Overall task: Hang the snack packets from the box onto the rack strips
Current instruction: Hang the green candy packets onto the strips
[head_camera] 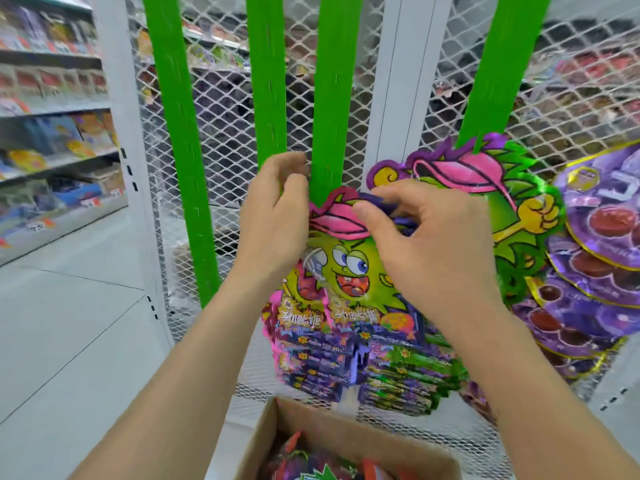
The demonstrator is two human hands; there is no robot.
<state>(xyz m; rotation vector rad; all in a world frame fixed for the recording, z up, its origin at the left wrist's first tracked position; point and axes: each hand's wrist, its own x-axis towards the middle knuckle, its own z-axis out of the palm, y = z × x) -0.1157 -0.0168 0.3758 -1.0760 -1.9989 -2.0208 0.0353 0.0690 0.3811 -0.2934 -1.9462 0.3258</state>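
Several green rack strips hang down a white mesh panel; the middle one (330, 109) ends behind a snack packet (349, 271) printed with a green cartoon face and pink hat. My left hand (277, 220) pinches the packet's top left edge against that strip. My right hand (426, 237) grips the packet's top right edge, fingers curled over the hat. Below it hang several more packets of the same kind (346, 358). Another such packet (485, 178) hangs on the right strip (498, 74). An open cardboard box (346, 441) with more packets stands at the bottom.
Round purple packets (595, 258) hang in a stack at the far right. Two bare green strips (180, 133) hang to the left. Store shelves (52, 133) with goods line the left side, above a pale floor (69, 323).
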